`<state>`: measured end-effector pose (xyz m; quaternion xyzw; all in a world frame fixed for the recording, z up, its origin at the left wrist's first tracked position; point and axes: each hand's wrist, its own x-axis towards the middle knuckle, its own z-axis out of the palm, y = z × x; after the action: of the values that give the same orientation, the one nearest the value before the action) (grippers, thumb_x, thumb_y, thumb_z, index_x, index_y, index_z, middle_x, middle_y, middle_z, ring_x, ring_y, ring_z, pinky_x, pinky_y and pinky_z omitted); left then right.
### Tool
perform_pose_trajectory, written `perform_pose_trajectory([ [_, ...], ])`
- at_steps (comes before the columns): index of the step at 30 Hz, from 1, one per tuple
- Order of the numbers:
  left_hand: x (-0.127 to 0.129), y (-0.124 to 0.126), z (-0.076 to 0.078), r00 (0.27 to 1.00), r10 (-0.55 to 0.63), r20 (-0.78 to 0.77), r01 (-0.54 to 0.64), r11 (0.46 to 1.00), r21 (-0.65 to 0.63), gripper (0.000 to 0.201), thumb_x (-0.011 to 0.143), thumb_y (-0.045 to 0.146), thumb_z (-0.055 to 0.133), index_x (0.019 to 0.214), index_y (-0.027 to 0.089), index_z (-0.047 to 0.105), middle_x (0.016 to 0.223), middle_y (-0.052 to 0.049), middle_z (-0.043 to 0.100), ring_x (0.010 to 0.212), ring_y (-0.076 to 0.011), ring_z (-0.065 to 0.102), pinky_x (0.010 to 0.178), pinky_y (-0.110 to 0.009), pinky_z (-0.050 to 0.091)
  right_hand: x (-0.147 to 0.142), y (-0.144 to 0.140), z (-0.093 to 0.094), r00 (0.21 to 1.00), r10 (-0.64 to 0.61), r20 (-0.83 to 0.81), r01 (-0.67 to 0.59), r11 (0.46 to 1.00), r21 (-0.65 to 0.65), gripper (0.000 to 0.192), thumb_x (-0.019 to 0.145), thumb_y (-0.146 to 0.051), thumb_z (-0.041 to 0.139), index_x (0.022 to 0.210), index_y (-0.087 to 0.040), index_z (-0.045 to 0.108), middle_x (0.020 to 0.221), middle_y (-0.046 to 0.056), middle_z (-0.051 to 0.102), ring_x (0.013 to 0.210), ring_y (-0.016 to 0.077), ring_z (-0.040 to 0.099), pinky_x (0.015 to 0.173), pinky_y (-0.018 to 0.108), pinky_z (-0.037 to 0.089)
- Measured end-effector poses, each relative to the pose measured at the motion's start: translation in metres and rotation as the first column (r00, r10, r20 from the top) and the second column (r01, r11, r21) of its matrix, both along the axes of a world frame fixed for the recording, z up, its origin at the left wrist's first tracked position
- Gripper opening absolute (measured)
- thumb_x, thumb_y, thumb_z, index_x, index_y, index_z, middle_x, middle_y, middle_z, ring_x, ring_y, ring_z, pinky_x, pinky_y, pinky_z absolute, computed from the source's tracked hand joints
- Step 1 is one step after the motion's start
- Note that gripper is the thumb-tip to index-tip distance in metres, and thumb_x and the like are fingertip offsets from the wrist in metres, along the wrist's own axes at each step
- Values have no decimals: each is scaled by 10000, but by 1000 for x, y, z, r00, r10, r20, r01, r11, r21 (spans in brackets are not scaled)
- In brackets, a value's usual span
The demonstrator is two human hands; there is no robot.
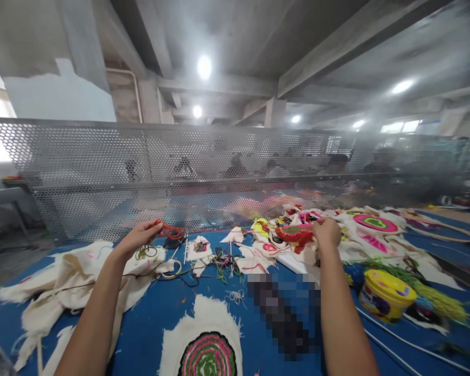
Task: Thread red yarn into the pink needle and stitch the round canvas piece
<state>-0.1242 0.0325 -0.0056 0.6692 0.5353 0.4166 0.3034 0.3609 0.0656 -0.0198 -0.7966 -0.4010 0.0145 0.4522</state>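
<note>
In the head view, the left hand (145,234) pinches red yarn (172,231) left of centre, over the blue table (141,329). The right hand (328,232), right of centre, curls at a red-and-green piece (295,235) — I cannot tell its grip. Gentle tension should keep the yarn clear of the tangled threads (224,259) — fewer snags.

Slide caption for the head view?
Left hand holds red yarn, right hand at a red and green piece, above a blue table.

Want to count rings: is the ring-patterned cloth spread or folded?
Spread: the ring-patterned cloth lies flat, pattern up; near edge unseen.
</note>
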Motion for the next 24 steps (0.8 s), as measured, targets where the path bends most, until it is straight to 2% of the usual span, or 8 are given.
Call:
perform_pose_trajectory([
  [3,18,-3,4,998,-63,-14,63,998,-2,486,744,593,535,864,132,628,609,21,520,465,-74,328,429,-188,210,-45,0,14,954,301,8,-300,949,102,444,755,-247,579,1155,-54,570,1155,237,576,1133,322,507,914,409,384],
  [6,52,-10,7,979,-200,-47,201,980,12,423,798,538,504,857,136,623,649,10,551,496,-86,390,458,-194,262,-114,-4,16,744,669,9,-661,733,158,625,728,-349,649,1295,-167,460,1305,145,502,1165,235,492,889,319,423],
  [9,88,-17,6,958,-280,-63,284,957,67,383,784,490,547,921,138,611,716,-13,597,593,-125,497,535,-217,363,-176,-13,5,451,890,-60,-880,455,135,611,612,-351,749,1181,-218,570,1021,74,663,852,189,617,667,266,481],
  [11,104,-19,5,945,-319,-67,325,940,104,369,764,466,580,931,138,608,804,-42,629,702,-161,558,625,-249,421,-196,-18,-1,237,957,-167,-955,261,139,470,610,-354,744,1030,-168,642,735,21,657,605,136,572,519,229,429],
  [13,108,-20,5,943,-326,-74,332,937,111,372,746,453,605,948,140,605,887,-65,643,770,-185,586,679,-273,446,-198,-19,-1,141,962,-235,-968,184,169,317,667,-372,691,872,-132,666,529,-40,545,455,81,455,436,196,342],
  [18,84,-14,6,953,-256,-165,268,962,58,415,706,453,633,977,140,617,921,-75,646,756,-191,587,651,-270,443,-153,-15,12,141,934,-329,-931,238,277,194,793,-294,561,783,-117,641,458,-86,411,383,36,320,394,171,234],
  [21,65,-9,8,947,-249,-202,266,962,59,391,712,503,601,860,145,655,785,-53,646,713,-185,573,647,-260,428,-122,-9,16,236,906,-351,-877,354,325,158,838,-234,534,801,-114,630,474,-84,411,401,37,355,413,165,287],
  [24,50,-6,10,952,-227,-208,240,970,42,404,702,555,577,752,163,666,648,-29,615,635,-175,543,594,-244,405,-96,1,13,385,842,-378,-785,514,346,177,884,-266,517,899,-113,605,650,-30,552,519,63,501,502,197,428],
])
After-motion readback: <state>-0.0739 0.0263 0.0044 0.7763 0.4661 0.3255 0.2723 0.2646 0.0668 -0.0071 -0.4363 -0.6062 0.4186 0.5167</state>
